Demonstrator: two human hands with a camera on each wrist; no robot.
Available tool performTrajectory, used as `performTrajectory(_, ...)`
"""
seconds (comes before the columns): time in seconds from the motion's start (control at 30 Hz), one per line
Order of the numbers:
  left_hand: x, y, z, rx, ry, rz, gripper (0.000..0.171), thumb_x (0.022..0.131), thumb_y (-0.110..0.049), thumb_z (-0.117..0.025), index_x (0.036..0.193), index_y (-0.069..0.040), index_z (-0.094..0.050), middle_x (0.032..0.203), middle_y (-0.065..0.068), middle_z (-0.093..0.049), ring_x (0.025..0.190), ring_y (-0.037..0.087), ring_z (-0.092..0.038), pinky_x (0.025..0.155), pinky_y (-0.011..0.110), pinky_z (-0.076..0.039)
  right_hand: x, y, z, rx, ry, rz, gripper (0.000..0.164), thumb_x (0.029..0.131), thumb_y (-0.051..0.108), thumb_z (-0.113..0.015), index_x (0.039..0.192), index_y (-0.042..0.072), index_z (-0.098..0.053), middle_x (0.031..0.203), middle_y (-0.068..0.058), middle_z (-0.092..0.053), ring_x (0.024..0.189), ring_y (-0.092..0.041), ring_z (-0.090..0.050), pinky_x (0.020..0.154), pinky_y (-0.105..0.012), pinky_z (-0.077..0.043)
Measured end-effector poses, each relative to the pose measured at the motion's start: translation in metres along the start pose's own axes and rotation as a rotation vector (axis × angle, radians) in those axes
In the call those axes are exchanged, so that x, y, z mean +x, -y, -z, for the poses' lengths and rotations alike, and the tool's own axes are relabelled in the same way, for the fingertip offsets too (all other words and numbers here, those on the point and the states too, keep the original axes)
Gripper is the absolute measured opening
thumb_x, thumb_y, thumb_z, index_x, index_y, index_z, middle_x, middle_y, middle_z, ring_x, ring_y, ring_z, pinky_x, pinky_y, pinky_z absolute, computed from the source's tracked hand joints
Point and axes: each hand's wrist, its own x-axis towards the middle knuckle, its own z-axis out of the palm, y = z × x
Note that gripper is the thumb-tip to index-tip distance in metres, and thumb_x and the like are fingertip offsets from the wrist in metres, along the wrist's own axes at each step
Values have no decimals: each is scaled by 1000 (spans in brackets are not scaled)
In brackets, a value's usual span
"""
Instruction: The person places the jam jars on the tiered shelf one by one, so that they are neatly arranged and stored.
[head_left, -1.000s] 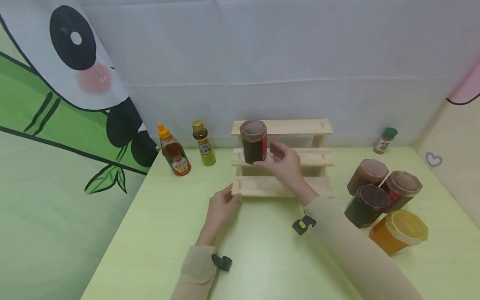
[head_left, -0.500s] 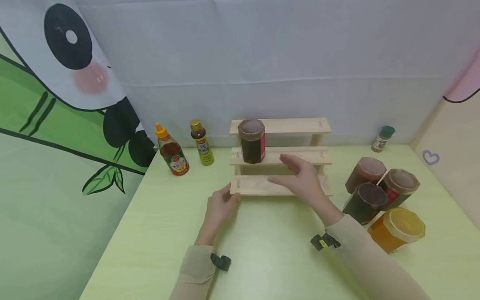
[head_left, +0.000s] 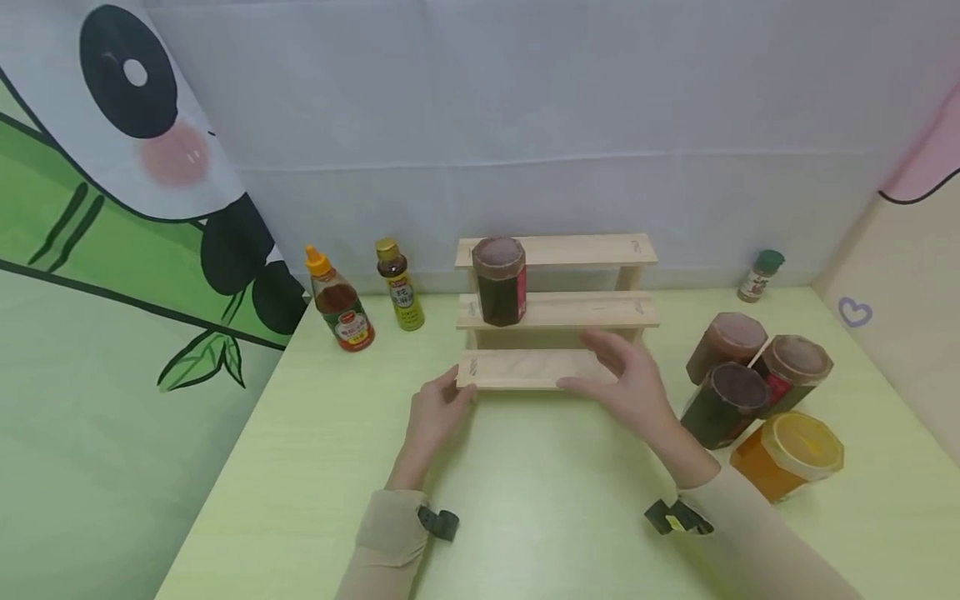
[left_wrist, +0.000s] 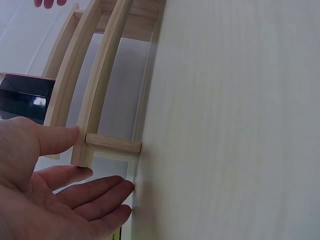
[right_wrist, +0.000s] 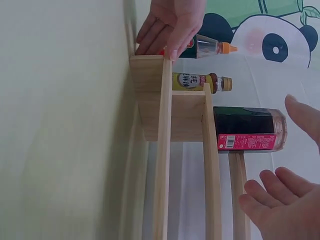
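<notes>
A three-step wooden shelf rack [head_left: 525, 368] stands at the back of the table. My left hand [head_left: 437, 412] pinches the left end of its lowest board between thumb and forefinger; in the left wrist view the other fingers [left_wrist: 102, 197] extend below. On the left of the middle step stands a dark, brown-lidded jar [head_left: 502, 287] with a red label, upright. My right hand [head_left: 630, 387] hovers in front of the lowest board's right part, holding nothing, thumb and fingers spread apart. From the right wrist, the jar [right_wrist: 247, 127] shows clear of those fingers.
Left of the rack stand an orange-capped sauce bottle [head_left: 347, 312] and a slim gold-capped bottle [head_left: 403, 292]. At the right are three dark jars [head_left: 731, 404] and a yellow-lidded jar [head_left: 791, 458] in a cluster. A green-capped shaker [head_left: 759, 279] stands behind them.
My right hand has let go of the dark jar on the middle step and drawn back rightward and toward me. My left hand keeps its grip on the rack.
</notes>
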Motion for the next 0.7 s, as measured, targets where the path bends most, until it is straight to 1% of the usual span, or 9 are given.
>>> performTrajectory(0.13,0,1,0,-6,3,-3,52,92,-29,-66,136,-5,-52,120,14,-63,108,26,-61,86,38,-52,-15,-4,5,-44,8,11,66,74,22,-84,131,2,-55,131,-11,-56,123,-23,-49,102,-34,-38)
performTrajectory(0.27,0,2,-1,-5,10,-9,53,92,-30,-66,137,-6,-51,123,14,-61,110,27,-59,89,39,-50,-30,-4,13,-77,-5,-17,67,75,26,-84,132,7,-55,132,-7,-56,123,-19,-49,102,-34,-39)
performTrajectory(0.37,0,3,-1,-3,11,-11,54,92,-30,-66,137,-6,-51,124,13,-61,112,27,-59,90,40,-49,-39,-5,21,-84,-24,-33,65,75,25,-84,132,9,-56,131,-4,-57,122,-16,-50,101,-28,-39)
performTrajectory(0.53,-1,3,0,-20,10,4,54,92,-31,-66,137,-7,-51,125,13,-60,111,26,-59,89,39,-50,-51,-4,34,-87,-45,-23,64,75,18,-84,131,4,-56,130,-6,-57,121,-21,-51,97,-17,-38)
performTrajectory(0.6,-1,3,0,-19,10,2,54,91,-31,-66,137,-6,-51,124,13,-60,111,26,-59,89,39,-50,-56,-3,39,-100,-55,-25,65,74,17,-84,131,4,-56,130,-8,-57,121,-24,-51,96,-15,-38)
performTrajectory(0.7,-1,3,0,-13,11,-4,55,91,-31,-66,137,-5,-51,124,14,-60,110,27,-60,89,39,-50,-64,0,47,-132,-85,-35,64,73,17,-85,130,7,-58,129,-7,-58,121,-23,-52,95,-14,-39)
